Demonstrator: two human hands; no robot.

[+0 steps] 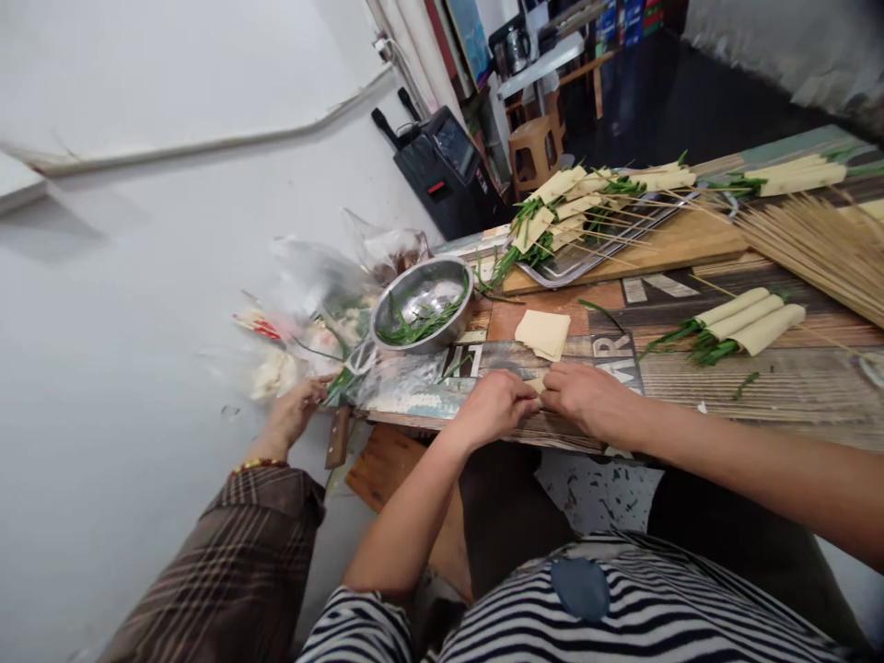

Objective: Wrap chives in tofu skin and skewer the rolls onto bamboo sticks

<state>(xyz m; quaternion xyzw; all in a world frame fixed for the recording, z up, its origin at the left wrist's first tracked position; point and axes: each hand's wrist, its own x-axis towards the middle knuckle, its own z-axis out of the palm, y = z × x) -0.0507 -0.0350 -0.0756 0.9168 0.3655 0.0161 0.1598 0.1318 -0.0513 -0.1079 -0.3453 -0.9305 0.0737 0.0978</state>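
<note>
My left hand and my right hand meet at the table's near edge. Between their pinched fingers is a pale tofu sheet, mostly hidden by the fingers. Just beyond lies a small stack of square tofu sheets. To the right, several tofu rolls filled with green chives lie side by side, a skewer sticking out. A metal bowl with cut chives inside stands left of the stack, tilted in my view.
A metal tray on a wooden board carries skewered rolls. Bare skewers lie at right. At left, a co-worker's hand touches chives beside a knife handle and plastic bags. A black speaker stands behind.
</note>
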